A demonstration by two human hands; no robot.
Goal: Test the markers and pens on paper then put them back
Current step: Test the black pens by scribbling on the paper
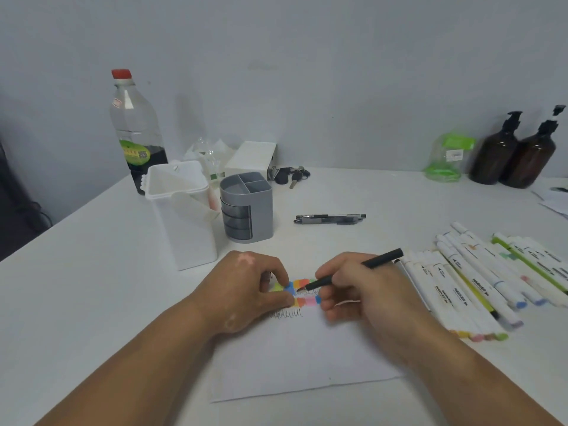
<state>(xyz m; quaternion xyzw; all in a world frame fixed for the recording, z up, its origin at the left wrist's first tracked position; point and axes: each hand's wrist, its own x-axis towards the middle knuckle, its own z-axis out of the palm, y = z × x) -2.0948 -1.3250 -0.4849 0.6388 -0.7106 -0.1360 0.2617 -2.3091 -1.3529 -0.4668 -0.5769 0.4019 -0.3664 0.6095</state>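
Observation:
A white sheet of paper (307,364) lies in front of me, with colour swatches (302,284) and black scribbles on it. My right hand (362,290) grips a black pen (381,258) whose tip touches the paper by the swatches. My left hand (246,287) rests on the sheet's left part with curled fingers; a small pale thing, seemingly a pen cap (270,276), shows between thumb and index finger. Several white markers (479,284) lie in rows to the right of the paper. Two black pens (329,218) lie further back.
A grey desk organiser (246,207) and a tall white container (184,216) stand behind my left hand. At the back are a clear bottle (135,127), a white box (250,158), keys (292,173), a green packet (445,158) and two brown pump bottles (498,155).

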